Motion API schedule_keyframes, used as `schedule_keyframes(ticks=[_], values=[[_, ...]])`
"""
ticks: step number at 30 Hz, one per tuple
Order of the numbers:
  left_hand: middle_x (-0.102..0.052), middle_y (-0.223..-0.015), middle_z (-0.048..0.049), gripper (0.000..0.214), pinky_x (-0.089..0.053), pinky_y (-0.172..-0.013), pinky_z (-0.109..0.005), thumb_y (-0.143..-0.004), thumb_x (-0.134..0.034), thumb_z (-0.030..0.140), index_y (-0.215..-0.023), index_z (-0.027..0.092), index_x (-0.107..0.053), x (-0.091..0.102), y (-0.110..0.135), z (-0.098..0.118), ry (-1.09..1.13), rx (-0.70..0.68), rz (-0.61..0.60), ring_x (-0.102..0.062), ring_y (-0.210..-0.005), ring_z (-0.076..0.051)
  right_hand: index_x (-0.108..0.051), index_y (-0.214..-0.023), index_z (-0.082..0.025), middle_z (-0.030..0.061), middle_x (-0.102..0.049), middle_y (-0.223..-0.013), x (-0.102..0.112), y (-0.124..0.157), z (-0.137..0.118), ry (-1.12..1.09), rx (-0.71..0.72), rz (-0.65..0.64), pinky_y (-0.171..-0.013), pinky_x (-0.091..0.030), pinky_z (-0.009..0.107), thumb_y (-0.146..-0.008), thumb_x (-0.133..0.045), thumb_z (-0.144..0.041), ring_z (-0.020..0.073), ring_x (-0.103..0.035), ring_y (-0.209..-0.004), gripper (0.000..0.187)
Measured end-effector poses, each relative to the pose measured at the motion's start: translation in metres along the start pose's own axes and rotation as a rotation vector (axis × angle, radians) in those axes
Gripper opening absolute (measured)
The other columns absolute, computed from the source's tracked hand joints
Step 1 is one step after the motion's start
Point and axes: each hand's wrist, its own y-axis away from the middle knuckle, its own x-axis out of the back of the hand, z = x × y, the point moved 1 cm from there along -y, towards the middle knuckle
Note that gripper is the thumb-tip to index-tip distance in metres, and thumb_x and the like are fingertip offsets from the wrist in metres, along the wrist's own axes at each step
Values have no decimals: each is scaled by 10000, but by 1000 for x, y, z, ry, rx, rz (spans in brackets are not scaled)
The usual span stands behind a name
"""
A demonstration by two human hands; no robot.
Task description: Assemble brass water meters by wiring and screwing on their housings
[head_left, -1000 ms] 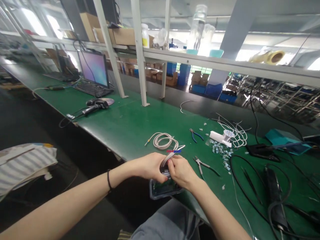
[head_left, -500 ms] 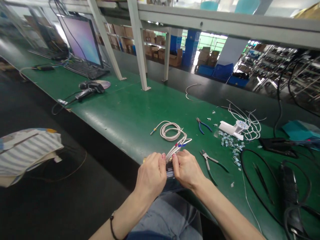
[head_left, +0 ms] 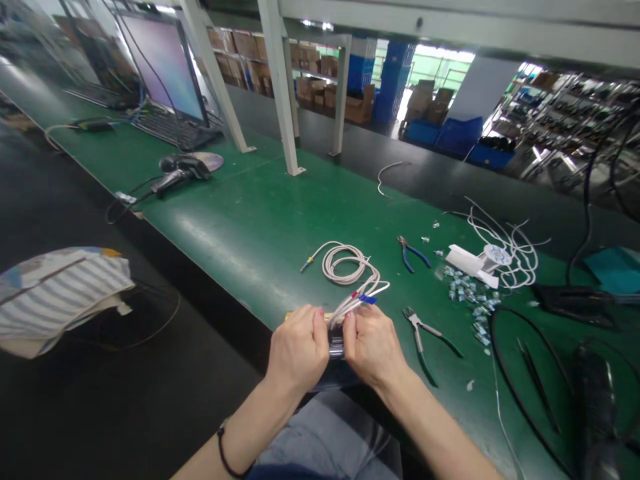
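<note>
My left hand (head_left: pixel 299 343) and my right hand (head_left: pixel 374 343) are both closed on a dark, shiny-edged part (head_left: pixel 336 347) at the front edge of the bench. Fingers cover most of this part, so its kind cannot be made out; a yellowish strip shows behind the left thumb. Between the thumbs run white cables (head_left: pixel 345 307) with red and blue markers. They lead to a loose coil of white cable (head_left: pixel 344 263) on the green bench, its free end tipped yellow and blue. Right of my right hand lie open green-handled pliers (head_left: pixel 423 337).
Blue-handled cutters (head_left: pixel 413 253) lie beyond the coil. Small connectors (head_left: pixel 470 297), a spool (head_left: pixel 497 255) and tangled white wire spread to the right, near black tweezers (head_left: pixel 539 383) and a black cable. A scanner (head_left: pixel 177 173) and keyboard (head_left: pixel 173 130) stand left, past shelf posts.
The view has shifted slightly, moving the bench items right in the picture. Both hands keep their grip on the dark part, with a little more of the cables and yellowish strip showing.
</note>
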Motion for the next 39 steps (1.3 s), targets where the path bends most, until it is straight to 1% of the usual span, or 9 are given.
schedule_keyframes(ticks=[5,8,12,16,20,27,34,37,39], values=[[-556,-654,-32,349,-378,-597,-263,-932,-295,226,-624,200,-460,-3,-6,-1,27,-6,18,-549,-637,-158,-690,-821,-172,52,-694,-810,13,5,22,-185,-54,-28,-744,-484,233,-982,-119,-292,131,-640,-776,605],[-561,-660,-31,341,-370,-595,-268,-928,-299,226,-627,202,-456,-4,-8,-1,37,-8,11,-548,-644,-162,-681,-908,-160,52,-701,-850,14,13,29,-206,-131,0,-729,-487,221,-982,-30,-307,118,-646,-774,672],[-566,-667,-35,337,-372,-620,-282,-927,-287,218,-642,204,-466,-6,-7,3,30,-8,10,-550,-656,-174,-669,-851,-152,73,-691,-847,11,12,16,-89,-219,34,-720,-454,231,-971,-208,-328,143,-633,-784,508],[-568,-680,-43,323,-372,-620,-286,-926,-285,214,-657,205,-464,-9,-5,10,20,-6,13,-554,-668,-181,-644,-732,-136,133,-677,-812,9,-2,-3,127,-320,51,-706,-404,293,-899,-346,-247,198,-615,-750,359],[-574,-693,-50,317,-368,-621,-290,-921,-291,204,-654,205,-463,-9,-4,11,24,-13,-14,-556,-673,-183,-634,-677,-145,143,-690,-821,10,-10,-12,253,-384,8,-692,-380,300,-865,-377,-226,212,-625,-750,329],[-570,-683,-60,316,-340,-595,-310,-918,-300,206,-648,204,-464,-4,-5,13,9,-35,-40,-549,-667,-201,-656,-763,-159,113,-703,-893,15,-13,-19,333,-476,-104,-715,-380,272,-862,-368,-245,200,-641,-832,316],[-579,-709,-68,343,-366,-610,-310,-933,-273,223,-668,197,-489,-10,-10,4,147,-4,-64,-567,-695,-205,-681,-749,-128,170,-703,-864,11,-19,-12,377,-518,-83,-685,-377,300,-854,-369,-260,236,-644,-789,354],[-611,-794,-58,339,-434,-714,-301,-952,-271,267,-777,187,-551,-5,-2,-5,202,-105,-96,-594,-785,-187,-683,-763,-120,178,-699,-879,10,-17,-9,351,-483,-39,-687,-377,297,-873,-357,-264,225,-635,-781,373],[-625,-960,-65,215,-448,-825,-332,-894,-453,349,-969,185,-570,-1,5,-11,226,-166,-138,-586,-947,-209,-681,-772,-115,172,-695,-874,12,-14,-9,311,-442,-34,-685,-381,291,-887,-344,-253,208,-624,-765,382]])
